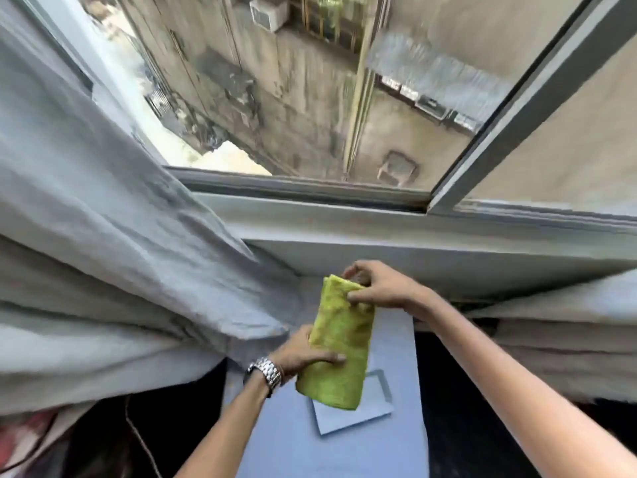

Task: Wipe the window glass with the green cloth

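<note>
Blurred window glass [310, 98], both hands [375, 284] gripping green cloth [336, 343]

You are in a home, high up in a flat: a grey curtain [113, 243] hangs beside a sliding window [448, 201], which looks down on neighbouring apartment walls with an air conditioner [269, 12]

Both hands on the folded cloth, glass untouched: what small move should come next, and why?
Probably lift the green cloth toward the window glass: the right hand pinches its top, the left hand grips its side, and it sits folded below the sill.
</note>
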Tool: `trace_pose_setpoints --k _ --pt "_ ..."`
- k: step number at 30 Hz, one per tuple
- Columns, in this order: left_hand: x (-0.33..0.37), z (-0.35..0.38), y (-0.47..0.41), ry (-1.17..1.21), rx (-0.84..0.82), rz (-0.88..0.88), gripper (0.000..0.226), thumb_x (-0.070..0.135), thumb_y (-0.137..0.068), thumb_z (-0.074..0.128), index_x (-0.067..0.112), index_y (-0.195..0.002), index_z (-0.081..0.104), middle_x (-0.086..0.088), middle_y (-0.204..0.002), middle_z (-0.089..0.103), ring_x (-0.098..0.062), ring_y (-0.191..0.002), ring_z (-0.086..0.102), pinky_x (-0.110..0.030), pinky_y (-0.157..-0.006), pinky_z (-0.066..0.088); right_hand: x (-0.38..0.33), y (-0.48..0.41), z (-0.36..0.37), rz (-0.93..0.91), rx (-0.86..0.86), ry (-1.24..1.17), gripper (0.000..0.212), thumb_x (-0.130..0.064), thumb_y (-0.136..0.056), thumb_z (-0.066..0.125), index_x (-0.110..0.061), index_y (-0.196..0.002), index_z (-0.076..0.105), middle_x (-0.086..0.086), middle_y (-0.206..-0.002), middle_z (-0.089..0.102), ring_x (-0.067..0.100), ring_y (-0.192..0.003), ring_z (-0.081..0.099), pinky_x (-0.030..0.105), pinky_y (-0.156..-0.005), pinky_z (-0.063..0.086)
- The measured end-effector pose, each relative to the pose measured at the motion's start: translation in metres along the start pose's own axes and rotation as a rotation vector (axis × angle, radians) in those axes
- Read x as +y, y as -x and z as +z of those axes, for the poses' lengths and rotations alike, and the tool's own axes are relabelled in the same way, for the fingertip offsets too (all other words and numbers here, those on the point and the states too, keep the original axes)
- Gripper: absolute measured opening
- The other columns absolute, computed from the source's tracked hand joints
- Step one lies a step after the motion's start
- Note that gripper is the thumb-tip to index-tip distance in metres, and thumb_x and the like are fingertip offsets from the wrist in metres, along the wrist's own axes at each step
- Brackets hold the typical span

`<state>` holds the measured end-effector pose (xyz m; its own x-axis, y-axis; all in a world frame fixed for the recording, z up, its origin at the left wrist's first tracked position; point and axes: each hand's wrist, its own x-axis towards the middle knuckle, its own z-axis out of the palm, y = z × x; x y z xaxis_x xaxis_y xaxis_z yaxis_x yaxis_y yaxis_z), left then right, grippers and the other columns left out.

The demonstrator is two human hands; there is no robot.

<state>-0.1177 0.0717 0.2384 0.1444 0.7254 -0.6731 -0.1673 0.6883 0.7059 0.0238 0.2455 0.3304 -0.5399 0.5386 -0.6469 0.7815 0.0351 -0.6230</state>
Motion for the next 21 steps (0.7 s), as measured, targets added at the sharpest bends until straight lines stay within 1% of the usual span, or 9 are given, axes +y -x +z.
trace_pose_setpoints --k 2,3,6,7,9,11,14,18,21 --pt "-0.068 -0.003 -0.014 -0.060 0.040 -0.151 0.062 0.027 -0.059 0.091 0.015 -0.114 0.065 -0.006 -0.109 0.076 -0.018 -0.095 0.073 -0.034 -0.085 0.059 0.074 -0.025 0.051 0.156 -0.077 -0.058 0.025 -0.009 -0.089 0.074 -0.002 -0.112 0.071 0.010 -0.097 0.071 0.016 -0.083 0.063 0.033 -0.074 0.055" --pt "-0.101 -0.005 -0.022 -0.078 0.051 -0.208 0.059 0.022 -0.065 0.090 0.013 -0.116 0.061 -0.009 -0.109 0.073 -0.022 -0.094 0.071 -0.037 -0.083 0.059 0.111 -0.034 0.076 0.228 -0.106 -0.079 0.021 -0.011 -0.089 0.073 -0.001 -0.108 0.072 0.008 -0.091 0.069 0.014 -0.079 0.060 0.031 -0.071 0.050" --pt "-0.176 -0.013 -0.052 -0.116 0.115 -0.314 0.046 0.008 -0.075 0.087 0.015 -0.110 0.057 -0.010 -0.099 0.067 -0.022 -0.080 0.064 -0.025 -0.059 0.054 0.208 -0.051 0.137 0.381 -0.103 -0.189 0.005 -0.009 -0.088 0.070 -0.011 -0.084 0.071 0.004 -0.079 0.063 0.015 -0.075 0.055 0.032 -0.072 0.044" --pt "-0.197 -0.014 -0.065 -0.126 0.144 -0.328 0.043 0.007 -0.075 0.087 0.017 -0.105 0.057 -0.009 -0.096 0.066 -0.018 -0.077 0.063 -0.022 -0.055 0.051 0.237 -0.055 0.155 0.423 -0.103 -0.236 0.013 -0.007 -0.089 0.068 -0.015 -0.079 0.069 0.003 -0.077 0.062 0.015 -0.073 0.055 0.031 -0.069 0.044" --pt "-0.229 -0.014 -0.093 -0.133 0.201 -0.345 0.040 0.004 -0.073 0.087 0.019 -0.096 0.058 -0.009 -0.093 0.064 -0.014 -0.074 0.061 -0.021 -0.054 0.050 0.284 -0.060 0.184 0.520 -0.090 -0.349 0.018 -0.002 -0.093 0.064 -0.017 -0.083 0.068 0.005 -0.080 0.065 0.016 -0.072 0.060 0.027 -0.064 0.047" --pt "-0.253 -0.009 -0.117 -0.114 0.285 -0.378 0.040 0.000 -0.072 0.087 0.015 -0.097 0.059 -0.014 -0.093 0.062 -0.022 -0.076 0.061 -0.029 -0.061 0.052 0.316 -0.062 0.205 0.615 -0.045 -0.427 0.016 0.003 -0.094 0.061 -0.011 -0.094 0.069 0.008 -0.081 0.068 0.016 -0.070 0.064 0.023 -0.061 0.051" --pt "-0.280 0.003 -0.140 -0.094 0.393 -0.449 0.040 -0.005 -0.075 0.082 0.003 -0.108 0.062 -0.023 -0.101 0.066 -0.032 -0.094 0.065 -0.051 -0.091 0.057 0.347 -0.061 0.231 0.700 0.020 -0.404 0.023 0.003 -0.092 0.060 -0.003 -0.112 0.068 0.018 -0.098 0.071 0.026 -0.085 0.064 0.034 -0.075 0.050" --pt "-0.282 0.017 -0.145 -0.184 0.454 -0.530 0.035 0.004 -0.076 0.082 0.009 -0.104 0.061 -0.015 -0.098 0.067 -0.026 -0.093 0.065 -0.043 -0.091 0.057 0.355 -0.051 0.234 0.718 0.028 -0.215 0.023 -0.001 -0.087 0.062 0.002 -0.109 0.068 0.019 -0.098 0.070 0.032 -0.093 0.065 0.043 -0.082 0.054" --pt "-0.256 0.025 -0.132 -0.383 0.379 -0.625 0.039 0.020 -0.082 0.078 0.009 -0.114 0.058 -0.011 -0.111 0.063 -0.030 -0.108 0.063 -0.037 -0.094 0.052 0.330 -0.046 0.220 0.701 0.041 -0.091 0.032 -0.011 -0.092 0.061 -0.001 -0.123 0.061 0.022 -0.122 0.069 0.039 -0.116 0.064 0.042 -0.094 0.053"
